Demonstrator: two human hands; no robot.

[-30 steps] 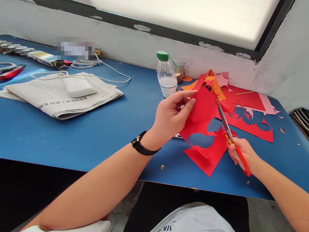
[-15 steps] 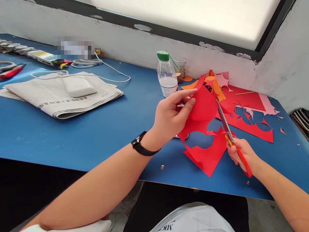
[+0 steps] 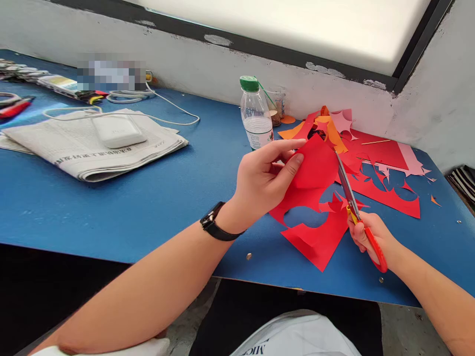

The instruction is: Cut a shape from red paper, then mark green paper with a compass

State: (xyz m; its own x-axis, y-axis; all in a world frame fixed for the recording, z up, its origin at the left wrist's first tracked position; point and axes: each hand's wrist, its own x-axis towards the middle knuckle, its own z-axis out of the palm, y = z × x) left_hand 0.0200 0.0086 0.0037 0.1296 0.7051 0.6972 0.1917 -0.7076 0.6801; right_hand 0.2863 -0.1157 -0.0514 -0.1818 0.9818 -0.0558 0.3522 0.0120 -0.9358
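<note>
While the left hand (image 3: pixel 265 179) pinches red paper (image 3: pixel 315 165), the right hand (image 3: pixel 380 236) grips scissors (image 3: pixel 350 198) (blades at the paper's 3 o'clock edge). Bottle (image 3: pixel 256 114) at 10 o'clock from it.

Over the blue counter (image 3: pixel 178 207), the left hand (image 3: pixel 264 179) pinches red paper (image 3: pixel 315 163), with the right hand (image 3: pixel 375 233) holding scissors (image 3: pixel 352 200) at its four o'clock, a green-capped bottle (image 3: pixel 256 116) at twelve, a folded newspaper (image 3: pixel 70 141) under a white box (image 3: pixel 120 131) at nine, and paper scraps (image 3: pixel 388 199) near three.
</note>
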